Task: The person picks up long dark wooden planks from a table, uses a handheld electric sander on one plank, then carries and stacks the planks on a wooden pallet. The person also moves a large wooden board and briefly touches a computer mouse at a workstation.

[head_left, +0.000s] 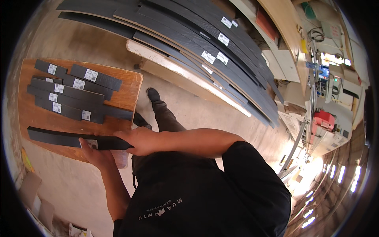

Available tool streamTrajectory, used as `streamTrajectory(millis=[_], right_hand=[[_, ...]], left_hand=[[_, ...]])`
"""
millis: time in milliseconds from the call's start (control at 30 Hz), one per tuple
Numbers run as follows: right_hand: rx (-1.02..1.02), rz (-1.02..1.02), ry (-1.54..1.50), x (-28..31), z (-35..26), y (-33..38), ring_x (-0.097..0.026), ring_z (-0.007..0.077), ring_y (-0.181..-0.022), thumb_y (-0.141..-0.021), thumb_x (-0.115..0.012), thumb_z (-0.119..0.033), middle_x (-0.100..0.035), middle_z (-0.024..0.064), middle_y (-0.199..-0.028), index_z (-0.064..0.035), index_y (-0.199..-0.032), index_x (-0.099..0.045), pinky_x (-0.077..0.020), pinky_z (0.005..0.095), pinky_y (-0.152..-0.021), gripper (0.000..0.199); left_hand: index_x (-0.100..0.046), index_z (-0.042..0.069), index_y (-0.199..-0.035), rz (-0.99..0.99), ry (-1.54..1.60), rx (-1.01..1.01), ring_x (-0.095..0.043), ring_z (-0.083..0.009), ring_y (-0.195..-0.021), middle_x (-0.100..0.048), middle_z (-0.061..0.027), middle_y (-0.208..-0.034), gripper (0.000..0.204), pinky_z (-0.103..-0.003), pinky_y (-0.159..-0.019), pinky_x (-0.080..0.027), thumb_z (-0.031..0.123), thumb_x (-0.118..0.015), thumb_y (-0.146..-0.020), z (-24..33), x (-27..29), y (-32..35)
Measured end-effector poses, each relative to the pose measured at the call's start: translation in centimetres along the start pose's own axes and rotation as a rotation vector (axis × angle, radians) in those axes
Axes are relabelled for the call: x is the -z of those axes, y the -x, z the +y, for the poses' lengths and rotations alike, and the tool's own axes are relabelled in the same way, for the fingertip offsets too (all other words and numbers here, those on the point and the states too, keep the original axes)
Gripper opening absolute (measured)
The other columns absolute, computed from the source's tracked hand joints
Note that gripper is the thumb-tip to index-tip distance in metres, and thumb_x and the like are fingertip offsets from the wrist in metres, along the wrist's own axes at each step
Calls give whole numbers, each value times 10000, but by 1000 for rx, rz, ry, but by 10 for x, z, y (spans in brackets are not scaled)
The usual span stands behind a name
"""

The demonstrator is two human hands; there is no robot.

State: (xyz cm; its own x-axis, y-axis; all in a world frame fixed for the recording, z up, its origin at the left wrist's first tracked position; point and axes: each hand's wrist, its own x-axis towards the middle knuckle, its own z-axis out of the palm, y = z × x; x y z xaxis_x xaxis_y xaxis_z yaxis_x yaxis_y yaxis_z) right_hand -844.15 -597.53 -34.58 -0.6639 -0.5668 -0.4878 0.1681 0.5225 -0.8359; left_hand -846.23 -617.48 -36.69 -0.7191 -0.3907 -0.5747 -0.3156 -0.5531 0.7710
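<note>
A dark grey board strip [55,136] with a white label lies along the near side of a brown wooden table. My left hand [94,153] grips its near edge by the label, thumb on top. At the strip's right end my right hand [132,139] is closed around it, the fingers partly hidden. Farther back on the table [130,85], several short dark grey boards [71,93] with white labels lie overlapping in a loose pile.
Long dark grey boards [189,43] are stacked on a pale-edged bench [177,73] ahead. A machine with a red part [324,119] stands at the far right. Board offcuts [30,185] lean at the lower left. My shoe [153,95] is on the floor between table and bench.
</note>
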Motion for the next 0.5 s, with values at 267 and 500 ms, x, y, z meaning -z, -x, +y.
streamTrajectory(millis=[267,500], right_hand=[[112,33,52,53,26,15,-678,401,-1024,-843,-725,-188,-690,223,-1087,-34,-1447,-420,-541,497,-855,695],[100,63,50,83,60,42,-675,393,-1034,-853,-682,-162,-685,196,-1071,-35,-1434,-423,-546,483,-850,649]], left_hand=[[-557,-48,-1233,34,-3,-17,-640,-262,-1044,-637,-147,-1126,407,-397,-937,-539,321,-570,-1063,-16,-32,5],[-558,-7,-1258,-113,-126,13,-635,-277,-1114,-648,-131,-1142,341,-427,-1000,-514,236,-637,-1031,-45,-70,16]])
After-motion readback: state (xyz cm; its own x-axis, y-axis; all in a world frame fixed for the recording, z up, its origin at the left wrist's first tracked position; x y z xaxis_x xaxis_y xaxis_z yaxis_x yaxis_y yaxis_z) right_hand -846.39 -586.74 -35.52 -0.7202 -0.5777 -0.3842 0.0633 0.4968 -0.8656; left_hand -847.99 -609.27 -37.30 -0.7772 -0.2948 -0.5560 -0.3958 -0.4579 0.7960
